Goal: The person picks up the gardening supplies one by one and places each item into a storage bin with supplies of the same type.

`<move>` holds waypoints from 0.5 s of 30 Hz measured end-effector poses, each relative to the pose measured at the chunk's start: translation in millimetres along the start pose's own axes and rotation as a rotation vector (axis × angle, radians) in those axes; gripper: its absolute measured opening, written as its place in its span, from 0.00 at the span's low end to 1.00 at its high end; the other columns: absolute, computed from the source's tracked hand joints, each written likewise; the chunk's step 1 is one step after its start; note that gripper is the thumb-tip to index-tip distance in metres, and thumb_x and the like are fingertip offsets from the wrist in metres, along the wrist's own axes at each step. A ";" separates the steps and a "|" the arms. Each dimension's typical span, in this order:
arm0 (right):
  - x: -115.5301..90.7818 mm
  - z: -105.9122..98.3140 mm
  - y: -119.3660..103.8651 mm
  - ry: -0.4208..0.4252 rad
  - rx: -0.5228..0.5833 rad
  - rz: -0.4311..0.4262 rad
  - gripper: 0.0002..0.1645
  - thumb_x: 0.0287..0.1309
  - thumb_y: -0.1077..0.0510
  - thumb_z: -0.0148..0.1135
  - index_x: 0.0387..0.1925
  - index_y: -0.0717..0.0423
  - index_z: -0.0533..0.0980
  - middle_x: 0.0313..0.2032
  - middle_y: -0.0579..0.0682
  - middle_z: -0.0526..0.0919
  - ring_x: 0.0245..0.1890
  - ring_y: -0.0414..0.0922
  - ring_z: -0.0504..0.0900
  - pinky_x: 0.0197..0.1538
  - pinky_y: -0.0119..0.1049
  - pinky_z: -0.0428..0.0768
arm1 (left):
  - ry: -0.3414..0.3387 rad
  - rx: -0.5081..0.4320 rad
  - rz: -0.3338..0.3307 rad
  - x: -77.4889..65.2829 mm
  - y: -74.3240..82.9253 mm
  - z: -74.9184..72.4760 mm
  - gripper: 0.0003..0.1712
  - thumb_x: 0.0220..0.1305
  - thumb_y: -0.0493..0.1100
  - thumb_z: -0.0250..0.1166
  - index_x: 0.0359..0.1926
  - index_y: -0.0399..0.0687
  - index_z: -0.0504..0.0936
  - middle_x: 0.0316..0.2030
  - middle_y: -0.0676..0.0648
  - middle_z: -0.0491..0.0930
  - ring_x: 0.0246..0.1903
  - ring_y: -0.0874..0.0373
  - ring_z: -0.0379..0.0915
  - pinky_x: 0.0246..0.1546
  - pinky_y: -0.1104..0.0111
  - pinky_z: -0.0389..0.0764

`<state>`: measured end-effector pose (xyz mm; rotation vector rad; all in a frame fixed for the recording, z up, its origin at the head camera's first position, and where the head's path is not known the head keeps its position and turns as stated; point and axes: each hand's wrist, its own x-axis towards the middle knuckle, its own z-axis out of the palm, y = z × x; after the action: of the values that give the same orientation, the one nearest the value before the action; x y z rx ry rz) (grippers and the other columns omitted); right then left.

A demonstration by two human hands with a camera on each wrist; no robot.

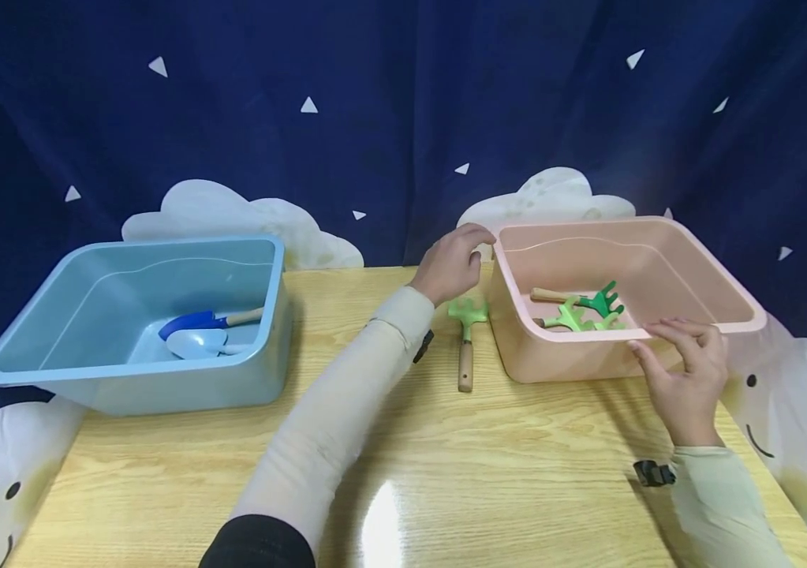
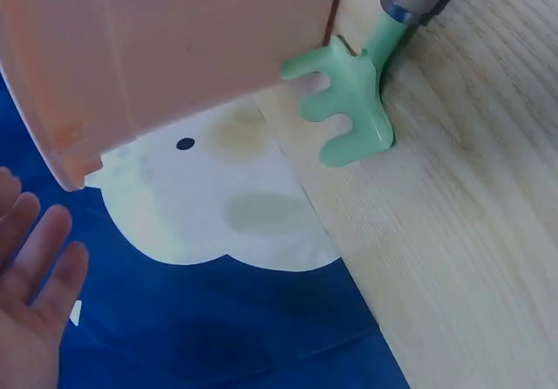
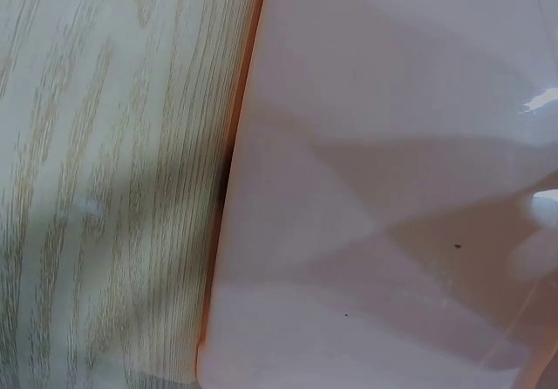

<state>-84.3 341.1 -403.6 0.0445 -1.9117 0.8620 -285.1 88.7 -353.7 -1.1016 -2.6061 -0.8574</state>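
Observation:
My left hand (image 1: 451, 262) is beside the far left corner of a pink plastic tub (image 1: 605, 338), its fingertips close to the rim. In the left wrist view the fingers (image 2: 44, 249) look loosely extended, apart from the tub wall. My right hand (image 1: 690, 379) is at the tub's front rim, fingertips over the edge and thumb in front; firm contact cannot be made out. Inside the tub lie a dark green hand rake (image 1: 598, 300) and light green rakes (image 1: 572, 315). Another light green hand rake (image 1: 467, 312) with a wooden handle lies on the table, left of the tub.
A blue tub (image 1: 190, 386) stands at the left, holding a dark blue trowel (image 1: 193, 322) and a light blue trowel (image 1: 197, 344). Both tubs stand on a wood-grain table (image 1: 517, 473). Behind hangs a navy cloth (image 1: 389, 102) with white triangles and cloud shapes.

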 end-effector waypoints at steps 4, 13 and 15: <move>0.8 -1.1 -0.4 0.004 0.010 0.001 0.25 0.49 0.56 0.76 0.35 0.78 0.80 0.45 0.25 0.75 0.55 0.28 0.70 0.65 0.30 0.59 | 0.032 0.002 -0.013 -2.0 -3.6 1.4 0.22 0.65 0.33 0.52 0.55 0.50 0.83 0.59 0.52 0.79 0.57 0.59 0.78 0.54 0.67 0.80; 0.8 -0.4 0.9 -0.001 0.006 0.003 0.28 0.49 0.52 0.76 0.34 0.78 0.80 0.46 0.25 0.74 0.55 0.27 0.70 0.64 0.29 0.58 | -0.172 0.071 -0.117 -18.8 -13.5 26.7 0.22 0.67 0.37 0.54 0.60 0.51 0.80 0.60 0.51 0.78 0.60 0.56 0.76 0.56 0.65 0.79; 0.3 -0.4 0.8 -0.003 0.009 0.003 0.29 0.49 0.51 0.76 0.34 0.78 0.80 0.46 0.25 0.74 0.55 0.27 0.70 0.64 0.29 0.58 | -0.219 0.091 -0.142 -23.1 -15.7 33.7 0.21 0.68 0.38 0.55 0.60 0.52 0.80 0.60 0.51 0.78 0.60 0.54 0.76 0.56 0.63 0.79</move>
<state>-84.5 342.0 -403.7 0.0476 -1.9113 0.8730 -278.1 85.5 -396.8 -1.0512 -2.9009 -0.6708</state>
